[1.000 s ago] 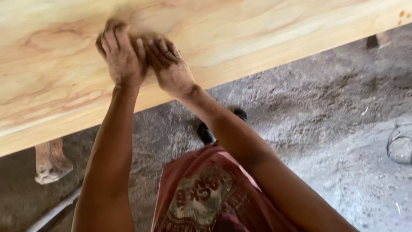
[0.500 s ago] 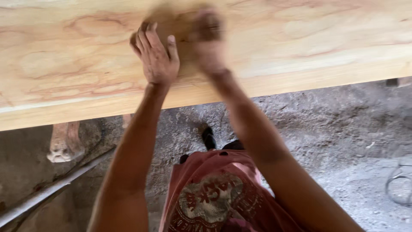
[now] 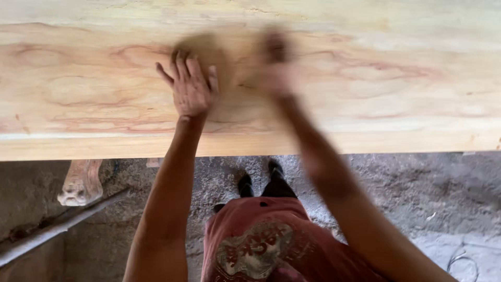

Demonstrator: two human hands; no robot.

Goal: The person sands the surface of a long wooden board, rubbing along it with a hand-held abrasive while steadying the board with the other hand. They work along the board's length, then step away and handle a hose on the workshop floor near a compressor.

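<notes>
A broad pale wooden slab [image 3: 396, 78] with reddish grain fills the upper half of the head view. My left hand [image 3: 190, 86] lies flat on it with fingers spread, its fingertips at the edge of a brownish blurred patch [image 3: 227, 78] that looks like a sanding sheet. My right hand [image 3: 274, 60] is on the slab just right of that patch, smeared by motion, so its grip is unclear. Both forearms reach up from the lower edge.
The slab's front edge [image 3: 365, 143] runs across the middle. Below it are a dusty grey floor [image 3: 417, 193], a carved wooden leg [image 3: 81, 183] at the left, a metal pipe [image 3: 52, 230] lying slantwise, a wire loop [image 3: 462, 261] at the lower right, and my black shoes [image 3: 258, 180].
Both hands have slid along the slab and drawn apart; a second ago they were pressed together. The right hand is now blurred by fast motion.
</notes>
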